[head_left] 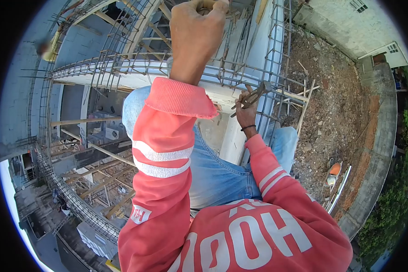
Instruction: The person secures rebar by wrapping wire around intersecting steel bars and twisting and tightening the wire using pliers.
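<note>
My left hand (pixel 197 34) is raised close to the camera, its fingers curled together at the top edge of the view. What they hold, if anything, is cut off or too small to make out. Lower and to the right, my right hand (pixel 246 111) grips dark metal pincers (pixel 257 94), with the jaws pointing up and right beside the rebar cage (pixel 233 76). This steel cage runs across a white wall top in front of my knees. Jeans (pixel 222 174) show that I am seated astride the wall.
Long drop on both sides. On the right lies rubble ground (pixel 319 90) with a wheelbarrow (pixel 333 172) and a block boundary wall (pixel 380 131). Left below are wooden poles (pixel 88 121) and more rebar cages (pixel 77 206). A blurred person (pixel 49 50) is at the far upper left.
</note>
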`<action>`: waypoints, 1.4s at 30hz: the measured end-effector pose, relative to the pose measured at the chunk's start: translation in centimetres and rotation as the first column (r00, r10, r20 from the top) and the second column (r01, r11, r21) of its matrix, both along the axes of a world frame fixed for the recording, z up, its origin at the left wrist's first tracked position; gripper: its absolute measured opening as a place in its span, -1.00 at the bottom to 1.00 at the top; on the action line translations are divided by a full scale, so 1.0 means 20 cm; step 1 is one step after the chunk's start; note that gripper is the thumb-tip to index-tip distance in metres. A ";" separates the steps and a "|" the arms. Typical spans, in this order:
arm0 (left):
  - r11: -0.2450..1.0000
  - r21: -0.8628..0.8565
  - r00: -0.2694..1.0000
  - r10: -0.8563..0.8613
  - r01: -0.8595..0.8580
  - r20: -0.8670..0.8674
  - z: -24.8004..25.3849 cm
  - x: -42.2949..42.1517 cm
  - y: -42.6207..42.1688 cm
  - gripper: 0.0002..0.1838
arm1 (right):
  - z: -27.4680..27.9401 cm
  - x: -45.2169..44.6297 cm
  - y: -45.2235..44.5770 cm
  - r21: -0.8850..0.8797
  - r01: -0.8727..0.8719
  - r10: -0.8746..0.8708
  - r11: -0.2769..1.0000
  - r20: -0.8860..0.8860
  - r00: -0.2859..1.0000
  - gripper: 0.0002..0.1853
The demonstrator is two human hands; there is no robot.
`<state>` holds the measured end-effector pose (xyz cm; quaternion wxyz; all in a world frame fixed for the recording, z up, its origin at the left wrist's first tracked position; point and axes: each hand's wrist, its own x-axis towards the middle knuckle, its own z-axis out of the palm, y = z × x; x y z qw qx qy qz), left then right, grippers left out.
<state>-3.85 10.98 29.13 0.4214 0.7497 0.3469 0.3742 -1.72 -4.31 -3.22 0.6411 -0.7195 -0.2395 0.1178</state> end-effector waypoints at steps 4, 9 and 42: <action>0.997 0.070 0.999 0.011 -0.014 0.038 -0.11 -0.01 0.07 -0.59 | -0.07 -0.01 0.04 0.048 -0.036 0.040 0.998 -0.081 0.996 -0.51; 0.999 0.038 0.998 0.000 -0.002 0.068 -0.10 -0.01 0.07 -0.70 | -0.06 -0.01 0.01 0.012 0.034 -0.032 0.999 -0.113 0.993 -0.75; 0.991 0.129 1.000 -0.012 0.015 -0.023 -0.04 0.00 0.04 -0.63 | -0.08 0.06 0.02 0.626 0.356 0.470 0.694 -0.768 0.436 -0.64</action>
